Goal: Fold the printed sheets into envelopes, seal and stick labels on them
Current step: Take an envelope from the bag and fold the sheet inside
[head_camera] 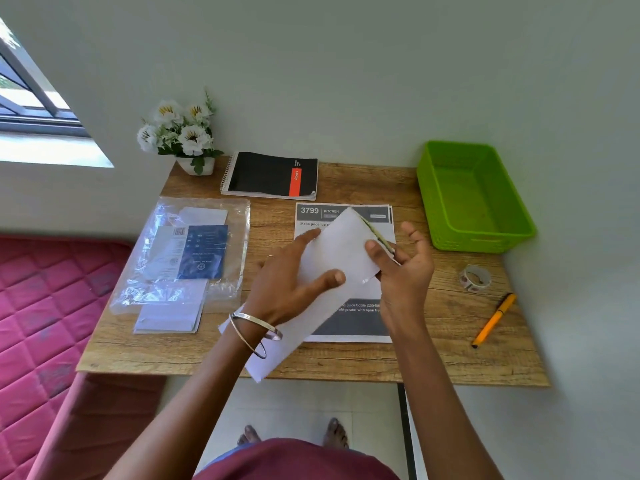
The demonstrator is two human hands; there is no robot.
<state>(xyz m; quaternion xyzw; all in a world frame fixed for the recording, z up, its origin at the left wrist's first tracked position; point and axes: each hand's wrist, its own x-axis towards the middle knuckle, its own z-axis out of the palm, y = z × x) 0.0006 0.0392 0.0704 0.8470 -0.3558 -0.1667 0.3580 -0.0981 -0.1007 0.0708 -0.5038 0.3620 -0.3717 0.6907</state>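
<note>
A long white envelope is held tilted above the wooden table, one end pointing at me. My left hand grips its middle, thumb on top. My right hand holds the far end, thumb on the envelope's face, where a folded printed sheet shows at the opening. Under my hands lies a stack of printed sheets headed "3799 KITCHEN". A roll of labels sits to the right. Spare envelopes lie at the left beside a clear plastic packet.
A green plastic basket stands at the back right. An orange pen lies near the right edge. A black spiral notebook and a pot of white flowers are at the back. A pink mattress borders the left.
</note>
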